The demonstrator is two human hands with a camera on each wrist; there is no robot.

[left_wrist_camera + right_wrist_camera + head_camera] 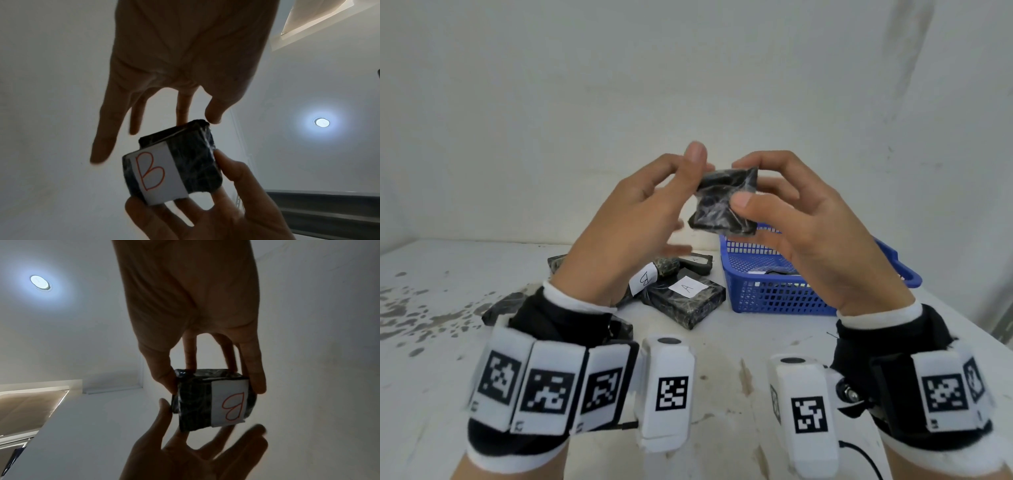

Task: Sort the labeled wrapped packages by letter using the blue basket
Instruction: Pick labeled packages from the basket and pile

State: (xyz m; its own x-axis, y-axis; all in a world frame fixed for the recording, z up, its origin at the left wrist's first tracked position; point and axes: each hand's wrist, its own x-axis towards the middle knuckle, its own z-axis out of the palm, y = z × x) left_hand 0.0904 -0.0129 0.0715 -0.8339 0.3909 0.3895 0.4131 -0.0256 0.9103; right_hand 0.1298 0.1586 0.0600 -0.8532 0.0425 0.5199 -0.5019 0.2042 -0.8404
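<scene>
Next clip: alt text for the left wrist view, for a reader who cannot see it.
A dark wrapped package with a white label bearing a red B is pinched in the right hand, seen from below. The left hand reaches toward its top corner with straight fingers, under a ceiling lamp.

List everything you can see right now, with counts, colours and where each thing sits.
Held package: one, black wrap, white label with red B, raised between both hands above the table.
Packages on table: at least four, dark wrap, clustered left of the basket; one label reads A; exact count hidden by the left arm.
Blue basket: one, on the table at right; something dark with a white label lies inside.
Table: one, white, dark speckles at left.
Ceiling light: one, white.
Left hand: fingers spread, fingertips at the package.
Right hand: pinches the package.
</scene>
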